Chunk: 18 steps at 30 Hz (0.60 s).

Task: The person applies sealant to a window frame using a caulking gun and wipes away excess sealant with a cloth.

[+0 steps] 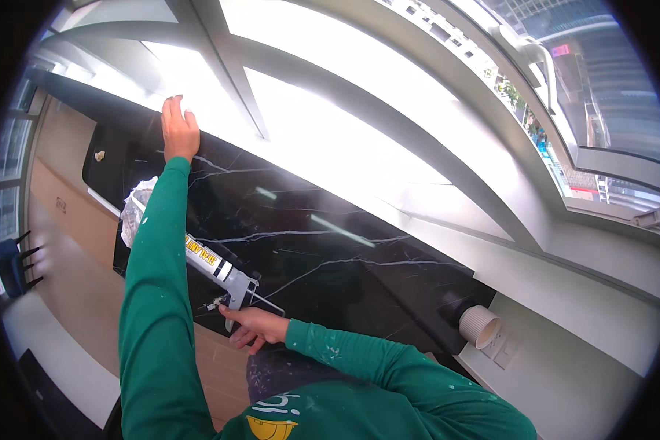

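Note:
My left hand (180, 133) reaches far across a black countertop (330, 286) with white veins. Its fingers are stretched out against the bright white strip along the counter's back edge, and nothing shows in them. Closer in, my right hand (260, 328) grips the handle end of a caulking gun (235, 286), thumb laid over the handle. The gun's sealant tube (202, 255) points up and to the left, its front part hidden behind my left forearm. Past that forearm a crumpled whitish plastic bag or wrap (133, 213) sits on the counter.
A ribbed cream cup-shaped object (479, 326) stands at the counter's right end, by a wall socket plate (504, 353). A small beige lump (100, 155) lies at the far left. Bright windows and a curved frame (389, 125) rise behind. A dark chair (11, 265) stands at left.

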Each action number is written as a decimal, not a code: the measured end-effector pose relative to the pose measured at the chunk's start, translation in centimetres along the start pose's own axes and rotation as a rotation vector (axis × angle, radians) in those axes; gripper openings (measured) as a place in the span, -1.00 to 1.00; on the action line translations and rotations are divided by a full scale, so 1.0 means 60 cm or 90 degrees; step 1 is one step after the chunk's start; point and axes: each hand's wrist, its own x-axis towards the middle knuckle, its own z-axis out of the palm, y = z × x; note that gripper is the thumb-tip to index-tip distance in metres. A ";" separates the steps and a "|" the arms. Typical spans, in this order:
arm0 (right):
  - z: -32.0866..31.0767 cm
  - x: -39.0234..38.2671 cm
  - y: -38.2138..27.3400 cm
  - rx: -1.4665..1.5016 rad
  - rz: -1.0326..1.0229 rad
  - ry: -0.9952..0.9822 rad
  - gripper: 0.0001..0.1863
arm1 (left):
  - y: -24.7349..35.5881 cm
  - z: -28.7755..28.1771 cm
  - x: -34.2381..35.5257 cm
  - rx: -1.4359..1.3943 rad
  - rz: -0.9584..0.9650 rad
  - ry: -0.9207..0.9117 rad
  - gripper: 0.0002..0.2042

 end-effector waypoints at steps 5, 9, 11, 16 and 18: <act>-0.008 -0.015 -0.010 -0.045 0.030 -0.054 0.20 | 0.002 -0.003 0.002 0.007 -0.002 -0.028 -0.63; -0.028 -0.024 -0.029 -0.084 0.127 -0.203 -0.01 | 0.006 0.005 0.011 -0.003 0.007 -0.025 -0.63; -0.033 -0.041 -0.013 -0.100 0.113 -0.267 -0.12 | 0.013 0.014 0.002 -0.008 0.002 -0.027 -0.63; -0.086 -0.184 -0.114 -0.037 -0.187 -0.345 -0.35 | 0.009 0.008 0.010 -0.013 -0.024 -0.035 -0.61; -0.149 -0.251 -0.196 -0.050 -0.324 -0.306 -0.38 | -0.005 -0.015 0.038 -0.009 -0.071 -0.115 -0.61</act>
